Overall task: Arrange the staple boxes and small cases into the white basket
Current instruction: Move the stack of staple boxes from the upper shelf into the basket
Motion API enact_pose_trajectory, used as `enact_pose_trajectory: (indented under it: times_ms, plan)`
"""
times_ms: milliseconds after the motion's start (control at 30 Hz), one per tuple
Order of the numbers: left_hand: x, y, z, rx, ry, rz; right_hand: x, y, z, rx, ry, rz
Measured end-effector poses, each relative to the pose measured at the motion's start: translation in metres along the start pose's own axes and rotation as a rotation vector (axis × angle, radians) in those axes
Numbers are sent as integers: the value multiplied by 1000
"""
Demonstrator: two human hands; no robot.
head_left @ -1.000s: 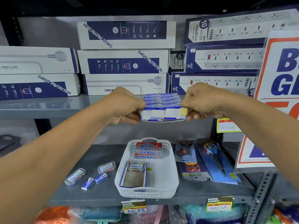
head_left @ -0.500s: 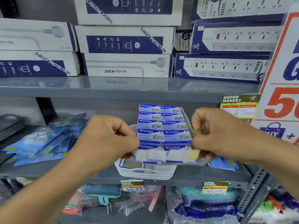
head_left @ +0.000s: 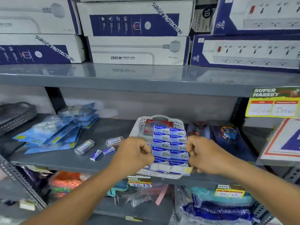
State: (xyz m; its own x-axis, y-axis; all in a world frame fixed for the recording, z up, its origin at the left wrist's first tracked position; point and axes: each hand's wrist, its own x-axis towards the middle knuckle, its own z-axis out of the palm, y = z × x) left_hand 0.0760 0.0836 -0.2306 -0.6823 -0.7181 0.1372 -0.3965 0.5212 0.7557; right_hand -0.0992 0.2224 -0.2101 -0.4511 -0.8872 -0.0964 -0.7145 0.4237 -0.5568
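Note:
I hold a tray pack of blue staple boxes (head_left: 170,144) tilted over the white basket (head_left: 140,125). My left hand (head_left: 133,155) grips its left side and my right hand (head_left: 205,154) grips its right side. A red and grey staple box (head_left: 150,127) stands at the basket's back. Left of the basket on the grey shelf lie two clear small cases (head_left: 84,146) (head_left: 114,141) and two loose blue staple boxes (head_left: 96,155) (head_left: 109,151). The basket's floor is hidden by the pack.
Blue blister packs (head_left: 53,135) lie spread at the shelf's left. Carded scissors (head_left: 227,133) lie right of the basket. A sign board (head_left: 285,142) leans at the far right. The upper shelf edge (head_left: 146,80) carries surge protector cartons. Price tags (head_left: 140,181) hang on the shelf front.
Both hands have brought the pack of staple boxes down from in front of the upper shelf to just over the basket. The camera has dipped toward the lower shelf.

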Motion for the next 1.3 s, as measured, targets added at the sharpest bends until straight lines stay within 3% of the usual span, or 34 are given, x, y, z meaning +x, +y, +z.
enact_pose_trajectory:
  times_ms: [367, 567, 733, 1300]
  plan:
    - [99, -61, 62, 212, -145, -15, 107, 61, 51, -240, 25, 180]
    - [111, -86, 82, 355, -248, -29, 119, 63, 79, -488, -3, 189]
    - [115, -96, 90, 469, -332, -41, 121, 58, 89, -558, -75, 224]
    - [111, -99, 96, 576, -318, -106, 116, 62, 96, -626, 45, 183]
